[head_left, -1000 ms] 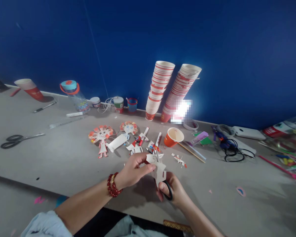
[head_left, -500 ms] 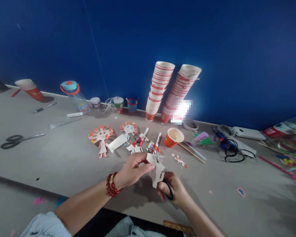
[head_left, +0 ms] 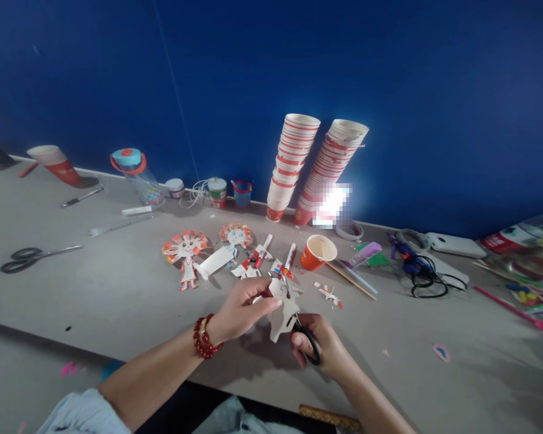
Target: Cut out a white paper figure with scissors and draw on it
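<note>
My left hand (head_left: 244,307), with red bead bracelets at its wrist, pinches a white paper cutout (head_left: 278,322) between thumb and fingers. The cutout has an irregular outline. Black-handled scissors (head_left: 314,349) sit in my right hand (head_left: 319,343), its fingers closed round the loops. Their blades reach up at the cutout's right side and are partly hidden by the paper. Beyond my hands lie red and white paper scraps (head_left: 248,270) and markers (head_left: 290,256). Two paper dolls with fringed red hair, a nearer doll (head_left: 189,271) and a farther doll (head_left: 236,234), lie to the left.
An orange paper cup (head_left: 312,258) stands past my right hand, beside a wooden stick (head_left: 355,282). Two tall cup stacks (head_left: 294,163) rise by the blue wall. Other scissors (head_left: 40,256) lie far left, near a clear bottle (head_left: 140,181). Black cables (head_left: 428,274) are at the right.
The paper cutout has turned slightly, its lower end swinging left. My right hand and the scissors have shifted a little, showing more blade beside the paper.
</note>
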`<state>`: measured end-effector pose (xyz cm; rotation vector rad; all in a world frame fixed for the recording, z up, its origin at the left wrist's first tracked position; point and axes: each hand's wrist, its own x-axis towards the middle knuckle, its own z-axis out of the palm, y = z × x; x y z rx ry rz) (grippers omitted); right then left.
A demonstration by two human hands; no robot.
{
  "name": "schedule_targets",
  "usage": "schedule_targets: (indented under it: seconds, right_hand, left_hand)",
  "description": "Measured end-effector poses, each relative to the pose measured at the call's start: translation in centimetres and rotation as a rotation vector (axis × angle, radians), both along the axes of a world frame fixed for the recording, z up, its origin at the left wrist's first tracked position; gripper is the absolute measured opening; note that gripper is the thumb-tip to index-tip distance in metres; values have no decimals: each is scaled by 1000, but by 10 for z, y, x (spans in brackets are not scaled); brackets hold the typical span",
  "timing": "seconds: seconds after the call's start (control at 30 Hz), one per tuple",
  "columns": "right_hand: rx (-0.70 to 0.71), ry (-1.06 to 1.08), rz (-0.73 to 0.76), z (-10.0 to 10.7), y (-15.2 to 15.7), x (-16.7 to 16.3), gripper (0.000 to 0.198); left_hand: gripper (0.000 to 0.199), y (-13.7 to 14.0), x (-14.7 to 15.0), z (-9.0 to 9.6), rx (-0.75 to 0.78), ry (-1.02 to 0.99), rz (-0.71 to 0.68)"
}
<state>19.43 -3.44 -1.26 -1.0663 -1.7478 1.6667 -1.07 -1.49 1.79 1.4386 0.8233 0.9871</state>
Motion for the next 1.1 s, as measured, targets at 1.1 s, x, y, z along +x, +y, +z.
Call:
schedule_targets:
  seconds: [1.1]
  right_hand:
    - [-23,-103,-30,-1,1,2,66]
  left_hand:
    - [24,3,-3,8,16,22,73]
